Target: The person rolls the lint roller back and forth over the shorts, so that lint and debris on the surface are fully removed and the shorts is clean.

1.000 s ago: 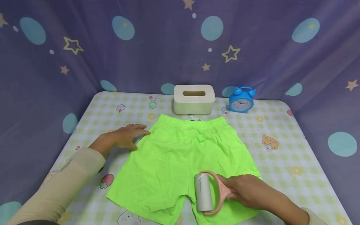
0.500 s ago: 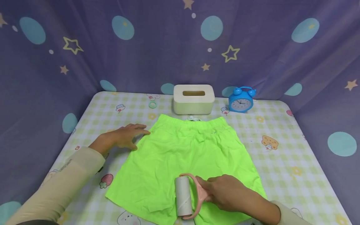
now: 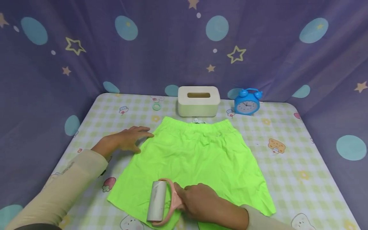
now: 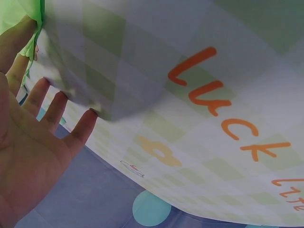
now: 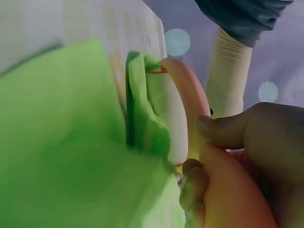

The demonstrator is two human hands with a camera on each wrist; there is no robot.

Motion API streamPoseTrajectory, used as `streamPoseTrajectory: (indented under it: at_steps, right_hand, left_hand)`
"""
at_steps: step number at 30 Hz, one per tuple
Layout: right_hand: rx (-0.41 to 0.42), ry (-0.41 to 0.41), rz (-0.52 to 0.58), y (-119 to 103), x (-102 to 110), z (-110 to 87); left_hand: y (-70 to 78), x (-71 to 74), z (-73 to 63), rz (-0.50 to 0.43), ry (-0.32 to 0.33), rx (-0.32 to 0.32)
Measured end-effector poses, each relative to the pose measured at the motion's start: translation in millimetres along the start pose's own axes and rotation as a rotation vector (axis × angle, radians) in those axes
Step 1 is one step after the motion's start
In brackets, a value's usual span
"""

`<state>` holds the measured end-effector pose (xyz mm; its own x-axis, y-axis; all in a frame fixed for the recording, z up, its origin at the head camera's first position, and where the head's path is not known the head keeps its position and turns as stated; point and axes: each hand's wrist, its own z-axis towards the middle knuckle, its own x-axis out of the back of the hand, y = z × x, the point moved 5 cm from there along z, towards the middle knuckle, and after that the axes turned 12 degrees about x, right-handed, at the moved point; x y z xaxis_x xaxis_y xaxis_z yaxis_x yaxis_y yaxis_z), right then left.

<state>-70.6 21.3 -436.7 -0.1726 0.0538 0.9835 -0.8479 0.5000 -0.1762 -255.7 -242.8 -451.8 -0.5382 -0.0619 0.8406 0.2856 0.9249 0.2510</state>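
Neon green shorts (image 3: 184, 159) lie spread on the table, waistband away from me. My right hand (image 3: 201, 203) grips the pink handle of a lint roller (image 3: 157, 200) with a white roll. The roll lies over the left leg of the shorts, close to its hem. In the right wrist view, thumb and fingers wrap round the handle, and the green cloth (image 5: 147, 109) is bunched up against the roll. My left hand (image 3: 128, 139) is spread at the left edge of the shorts, its fingertips right at the cloth. In the left wrist view its fingers (image 4: 35, 97) are extended and hold nothing.
A tissue box (image 3: 198, 101) with a white lid stands behind the waistband. To its right is a blue alarm clock (image 3: 246, 102); to its left lies a small green ring (image 3: 156, 106). A checked cloth (image 3: 290, 188) covers the table, and a purple patterned curtain (image 3: 161, 60) hangs around it.
My right hand has moved the lint roller leftward, from the right leg across the crotch to the left leg. The right hem now shows uncovered. My left hand has stayed in place.
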Motion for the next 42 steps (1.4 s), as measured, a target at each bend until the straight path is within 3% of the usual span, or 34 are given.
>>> streamPoseTrajectory:
  at_steps: [10,16,24,31,34,42]
  right_hand:
    - [0.048,0.012,-0.134,-35.7,-0.9,66.0]
    - [0.058,-0.002,-0.128,-49.2,-6.8,94.8]
    - [0.133,-0.007,-0.121,-59.3,-25.0,127.2]
    - [0.12,-0.081,-0.054,-57.3,-32.4,134.2]
    - [0.116,-0.056,0.022,-52.0,-31.4,134.2]
    - [0.144,0.223,0.177,-20.3,-11.4,115.6]
  left_hand:
    - [3.8,2.5,1.0,0.009,0.022,-0.01]
    - [5.0,2.8,1.3,0.011,0.025,-0.02]
    - [0.8,1.3,-1.8,0.012,0.036,-0.025]
    - [-1.5,-1.3,-1.2,0.01,0.034,-0.019]
    - [-3.2,-1.7,-2.2,0.006,0.038,-0.018]
    - [-0.7,0.1,-3.2,0.018,0.051,-0.039]
